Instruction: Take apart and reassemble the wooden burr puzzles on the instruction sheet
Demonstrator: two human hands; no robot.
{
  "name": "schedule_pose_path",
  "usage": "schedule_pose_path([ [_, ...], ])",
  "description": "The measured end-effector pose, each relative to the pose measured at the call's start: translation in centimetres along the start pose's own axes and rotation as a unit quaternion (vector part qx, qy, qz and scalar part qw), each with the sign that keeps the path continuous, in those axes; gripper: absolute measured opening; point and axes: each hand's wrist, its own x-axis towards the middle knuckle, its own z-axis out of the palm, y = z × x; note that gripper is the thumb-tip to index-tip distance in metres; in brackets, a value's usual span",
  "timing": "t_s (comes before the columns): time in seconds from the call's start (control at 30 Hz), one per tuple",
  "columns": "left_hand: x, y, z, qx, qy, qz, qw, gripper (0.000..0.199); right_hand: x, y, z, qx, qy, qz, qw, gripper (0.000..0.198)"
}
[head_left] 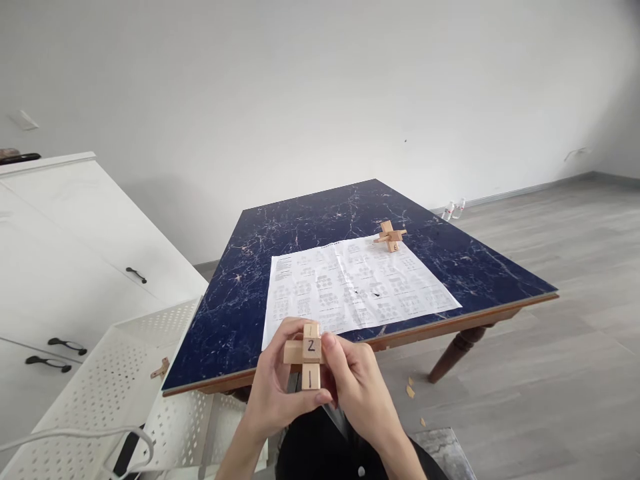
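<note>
Between my two hands is a wooden burr puzzle (pixel 311 351), its pale interlocking bars crossing each other. The bar end facing me bears a handwritten 2, and the bar below it a 1. My left hand (pixel 273 380) grips it from the left, fingers behind and thumb beneath. On the right side, my right hand (pixel 357 380) presses its thumb against the puzzle; its other fingers are curled and partly hidden. Beyond them a printed instruction sheet (pixel 310 287) with creases lies on the table. A second wooden burr puzzle (pixel 393 236) rests at the sheet's far right corner.
The dark blue marble-patterned table (pixel 220 320) has a wooden edge nearest me. White perforated baskets (pixel 90 393) and a white cabinet (pixel 100 247) stand on the left, with a white cable (pixel 75 432) in front. Plastic bottles (pixel 453 209) are on the floor beyond the table.
</note>
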Motion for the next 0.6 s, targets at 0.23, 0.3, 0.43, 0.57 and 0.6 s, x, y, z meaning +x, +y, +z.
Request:
schedule_pose_path([
  [0.23, 0.2, -0.5, -1.1, 0.092, 0.001, 0.059, 0.994, 0.071, -0.3, -0.5, 0.1, 0.098, -0.050, 0.122, 0.986, 0.074],
  [0.3, 0.4, -0.4, -1.4, 0.096, -0.011, 0.050, 0.994, 0.071, -0.2, -0.5, 0.1, 0.093, -0.041, 0.118, 0.988, 0.073],
  [0.43, 1.0, -0.5, -1.7, 0.122, -0.044, -0.017, 0.991, 0.076, 0.2, -0.4, -0.4, 0.066, -0.002, 0.103, 0.992, 0.074],
  [0.57, 2.5, -1.2, -2.4, 0.214, -0.045, -0.055, 0.974, 0.078, 1.2, 0.0, -3.0, -0.032, 0.089, 0.080, 0.992, 0.075],
  [0.6, 2.9, -1.4, -2.7, 0.250, -0.040, -0.059, 0.966, 0.067, 1.6, 0.1, -4.1, -0.071, 0.110, 0.072, 0.989, 0.074],
])
